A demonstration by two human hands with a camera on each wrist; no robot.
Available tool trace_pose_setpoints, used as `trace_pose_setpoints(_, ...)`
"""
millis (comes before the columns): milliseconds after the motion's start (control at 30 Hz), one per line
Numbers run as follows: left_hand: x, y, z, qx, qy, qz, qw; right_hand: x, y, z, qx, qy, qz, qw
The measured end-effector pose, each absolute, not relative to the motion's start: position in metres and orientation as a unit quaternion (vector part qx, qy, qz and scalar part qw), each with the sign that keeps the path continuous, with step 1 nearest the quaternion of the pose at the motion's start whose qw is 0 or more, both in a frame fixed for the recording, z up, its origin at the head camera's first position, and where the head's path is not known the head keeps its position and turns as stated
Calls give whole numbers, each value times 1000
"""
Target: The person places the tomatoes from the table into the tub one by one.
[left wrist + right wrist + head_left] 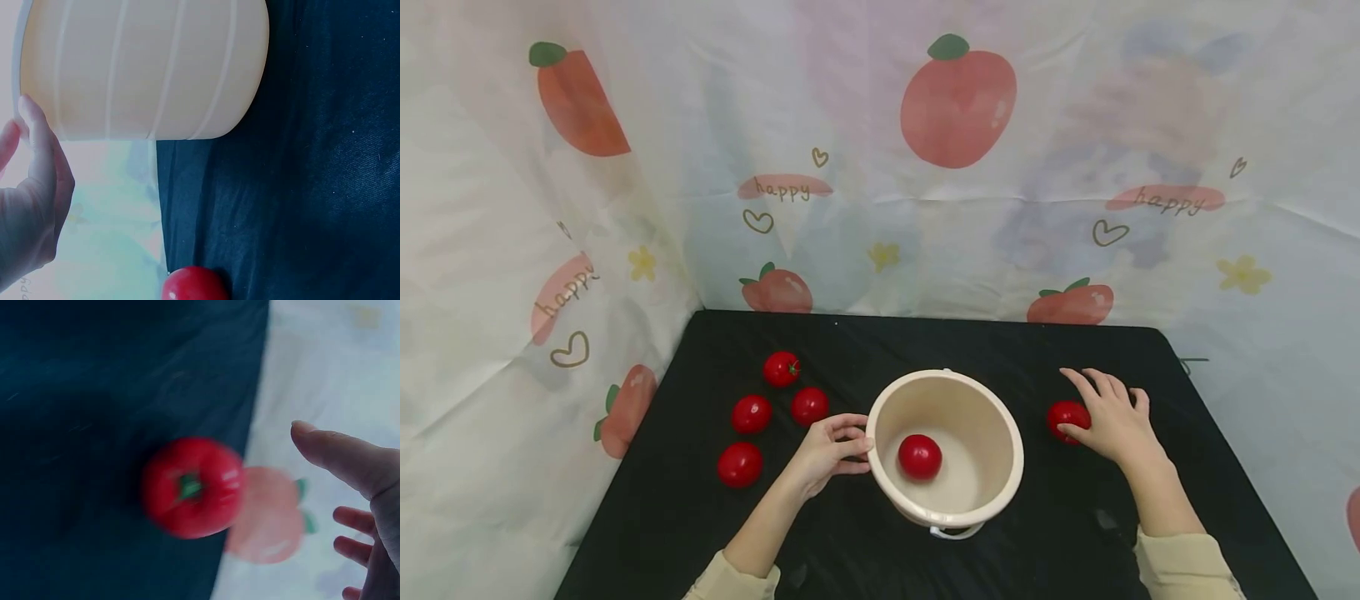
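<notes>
A cream bucket (1003, 433) with a white handle stands on the black table, one red tomato (920, 457) inside it. My left hand (827, 454) pinches the bucket's rim at its left side; the left wrist view shows the fingertips at the rim of the ribbed bucket wall (144, 69). To the bucket's right, my right hand (1118, 421) hovers with spread fingers over another tomato (1066, 419). In the right wrist view that tomato (194, 487) shows its green stem end, and the thumb (340, 453) is apart from it.
Several more tomatoes (751, 414) lie on the table left of the bucket, near my left hand. A printed cloth (865, 250) with fruit pictures hangs behind and beside the black table (925, 337).
</notes>
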State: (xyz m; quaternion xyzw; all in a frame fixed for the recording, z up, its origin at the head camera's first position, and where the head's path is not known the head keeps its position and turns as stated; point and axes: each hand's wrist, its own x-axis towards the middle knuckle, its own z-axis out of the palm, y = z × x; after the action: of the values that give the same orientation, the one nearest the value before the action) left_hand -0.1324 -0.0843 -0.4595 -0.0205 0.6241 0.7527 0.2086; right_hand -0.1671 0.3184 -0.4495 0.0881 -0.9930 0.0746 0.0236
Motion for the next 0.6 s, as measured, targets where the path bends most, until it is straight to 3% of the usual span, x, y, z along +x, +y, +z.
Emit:
trace_pose_setpoints(333,-132,-84,-461,-22,621,755,209,-166,345,-496,38,-995,87,-4)
trace_pose_setpoints(600,-133,-84,-461,-21,619,757,209,-174,349,-507,34,-996,78,-22)
